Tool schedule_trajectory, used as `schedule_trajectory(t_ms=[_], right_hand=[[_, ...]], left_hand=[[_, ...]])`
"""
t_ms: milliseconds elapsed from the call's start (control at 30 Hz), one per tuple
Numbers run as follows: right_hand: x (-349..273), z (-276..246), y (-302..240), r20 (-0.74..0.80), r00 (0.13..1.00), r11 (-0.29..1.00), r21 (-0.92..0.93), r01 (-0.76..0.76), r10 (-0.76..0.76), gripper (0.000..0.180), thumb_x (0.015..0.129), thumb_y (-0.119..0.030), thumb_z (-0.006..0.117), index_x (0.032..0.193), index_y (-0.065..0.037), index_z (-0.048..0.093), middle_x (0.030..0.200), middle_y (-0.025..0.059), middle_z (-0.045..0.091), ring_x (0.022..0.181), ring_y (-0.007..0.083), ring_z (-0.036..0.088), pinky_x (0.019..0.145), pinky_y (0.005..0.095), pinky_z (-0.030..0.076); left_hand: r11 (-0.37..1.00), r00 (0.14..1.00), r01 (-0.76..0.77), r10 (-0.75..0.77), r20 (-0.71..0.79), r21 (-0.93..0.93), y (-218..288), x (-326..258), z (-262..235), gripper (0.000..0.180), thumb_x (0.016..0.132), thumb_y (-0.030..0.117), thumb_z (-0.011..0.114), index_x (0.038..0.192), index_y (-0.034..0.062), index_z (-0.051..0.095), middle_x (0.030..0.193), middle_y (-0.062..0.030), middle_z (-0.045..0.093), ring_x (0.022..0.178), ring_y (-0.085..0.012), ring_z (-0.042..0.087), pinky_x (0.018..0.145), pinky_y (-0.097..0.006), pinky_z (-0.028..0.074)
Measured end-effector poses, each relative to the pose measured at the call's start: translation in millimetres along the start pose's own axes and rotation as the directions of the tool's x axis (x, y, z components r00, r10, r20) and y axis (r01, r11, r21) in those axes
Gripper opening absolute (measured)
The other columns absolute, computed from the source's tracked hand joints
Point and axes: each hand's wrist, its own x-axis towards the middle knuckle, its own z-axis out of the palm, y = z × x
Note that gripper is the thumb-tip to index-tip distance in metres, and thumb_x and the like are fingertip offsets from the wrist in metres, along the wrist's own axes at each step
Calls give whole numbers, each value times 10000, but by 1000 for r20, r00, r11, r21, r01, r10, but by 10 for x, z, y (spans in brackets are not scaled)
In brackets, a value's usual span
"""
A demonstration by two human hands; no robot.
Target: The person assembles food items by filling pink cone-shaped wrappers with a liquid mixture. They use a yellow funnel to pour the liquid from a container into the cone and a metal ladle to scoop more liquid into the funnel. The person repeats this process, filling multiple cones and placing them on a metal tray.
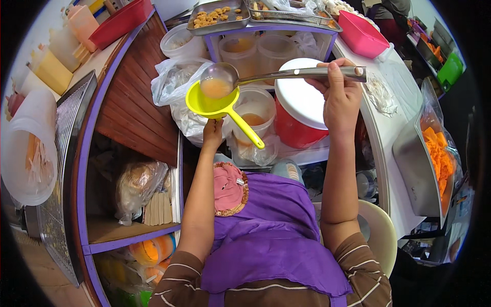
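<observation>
My right hand (339,92) is closed around the thick end of a steel ladle's handle, thumb on top. The ladle's bowl (217,82) holds cloudy orange-brown liquid, over a yellow plastic handled bowl (210,107). Whether that bowl is a funnel, a strainer or a dipper I cannot tell. Directly beneath its near rim, my left hand (213,132) has its fingers closed against it; its handle (248,130) slants down to the right, free of the hand. Clear plastic bags (176,77) bunch behind and left of it. A translucent tub (255,108) with similar liquid stands just right.
Right of the tub is a red bucket (294,125) with a white lid (302,92). Trays (225,25) top a purple-edged shelf over more tubs. A pink basin (360,36) and a steel container (417,163) with orange contents sit on the right counter. Purple-edged shelving (133,248) borders my left.
</observation>
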Motion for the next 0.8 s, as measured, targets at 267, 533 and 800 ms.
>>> schedule_trajectory(t_ms=[267,533,800], right_hand=[[-46,54,-79,31,998,999,0,47,-47,149,884,-137,481,937,-2,448,864,97,551,751,138,597,642,259,541],[-20,39,-158,24,993,992,-33,119,-118,147,899,-172,461,927,-29,468,899,121,564,801,196,609,720,335,546],[25,46,-205,-2,983,981,51,186,-186,158,882,-159,494,922,-7,478,797,74,562,719,104,579,633,251,540]], left_hand=[[994,990,109,-111,89,27,50,136,-152,199,901,75,397,1045,38,529,1038,-63,607,832,-95,537,750,-232,420],[980,991,58,-33,129,-192,581,190,-245,223,895,200,460,1023,29,524,1022,-83,592,897,-131,532,803,-264,401],[989,992,-44,61,111,-144,937,197,-310,197,843,35,441,991,62,568,939,-22,595,737,-66,495,666,-203,399]])
